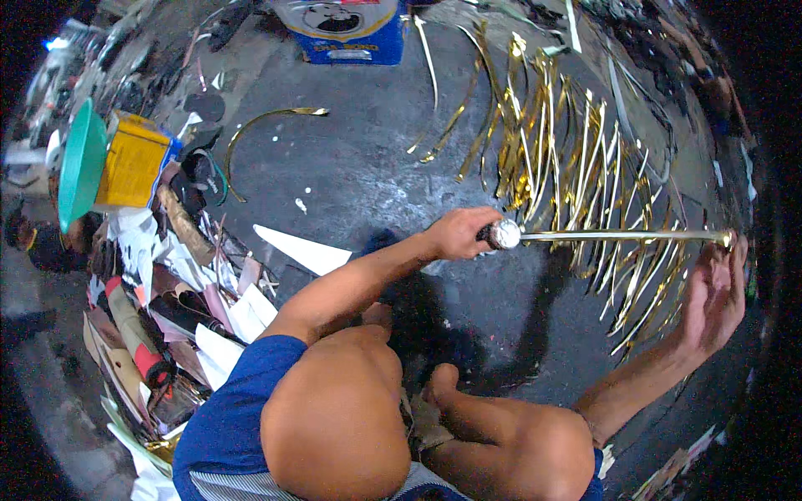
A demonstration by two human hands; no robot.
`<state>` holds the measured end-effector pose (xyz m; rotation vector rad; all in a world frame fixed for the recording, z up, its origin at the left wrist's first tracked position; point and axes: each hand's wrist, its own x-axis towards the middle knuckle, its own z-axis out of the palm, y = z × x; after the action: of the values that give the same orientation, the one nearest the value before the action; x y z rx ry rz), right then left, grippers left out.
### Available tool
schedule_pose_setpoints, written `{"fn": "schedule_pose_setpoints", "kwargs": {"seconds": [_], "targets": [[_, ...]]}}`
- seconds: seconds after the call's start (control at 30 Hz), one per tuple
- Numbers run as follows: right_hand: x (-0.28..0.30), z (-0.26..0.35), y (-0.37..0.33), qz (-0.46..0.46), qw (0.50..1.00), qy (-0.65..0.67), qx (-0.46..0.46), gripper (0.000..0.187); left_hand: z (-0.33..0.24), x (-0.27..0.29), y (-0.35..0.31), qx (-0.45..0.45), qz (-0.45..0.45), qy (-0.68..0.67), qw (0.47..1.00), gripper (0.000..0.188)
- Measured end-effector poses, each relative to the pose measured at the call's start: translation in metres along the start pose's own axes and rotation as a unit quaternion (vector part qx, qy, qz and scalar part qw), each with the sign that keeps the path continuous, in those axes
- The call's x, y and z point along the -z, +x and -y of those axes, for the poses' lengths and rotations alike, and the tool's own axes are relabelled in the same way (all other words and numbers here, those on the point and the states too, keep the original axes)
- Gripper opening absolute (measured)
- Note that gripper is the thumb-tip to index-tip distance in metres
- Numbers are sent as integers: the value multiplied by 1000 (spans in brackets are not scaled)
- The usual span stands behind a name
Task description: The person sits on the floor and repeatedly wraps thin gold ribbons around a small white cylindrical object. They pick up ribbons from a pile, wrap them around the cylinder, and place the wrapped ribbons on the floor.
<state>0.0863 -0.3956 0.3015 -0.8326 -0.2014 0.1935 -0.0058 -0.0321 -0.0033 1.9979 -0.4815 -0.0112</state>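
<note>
My left hand (462, 234) is closed around a short, dark cylinder with a whitish, silvery round end (505, 234); its exact kind cannot be made out. From beside that end, a long narrow gold-and-white strip (622, 236) stretches nearly straight to the right. My right hand (715, 296) is far out to the right, its fingertips pinching the strip's other end. Under and beyond the strip, many similar gold strips (543, 138) lie in a loose curved row on the dark floor. One more gold strip (242, 138) lies apart at the far left.
A white pointed scrap (302, 250) lies by my left forearm. Paper and leather-like offcuts (196, 292) are heaped at the left, with a red-and-grey roll (134, 330). A yellow box (135, 163) and a green dish (82, 167) stand behind. A blue container (355, 50) stands at the far side.
</note>
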Motion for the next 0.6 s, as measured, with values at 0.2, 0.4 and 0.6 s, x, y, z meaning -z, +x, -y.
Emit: {"fn": "schedule_pose_setpoints", "kwargs": {"seconds": [0.2,0.4,0.6], "targets": [[-5,-4,131,-178,957,-127,190,31,-4,7,12,20,87,-43,995,65],[13,11,152,-262,929,39,259,16,87,133,1,183,-337,226,896,58],[184,-55,50,-420,873,91,231,4,220,300,-84,268,-171,471,823,61]]}}
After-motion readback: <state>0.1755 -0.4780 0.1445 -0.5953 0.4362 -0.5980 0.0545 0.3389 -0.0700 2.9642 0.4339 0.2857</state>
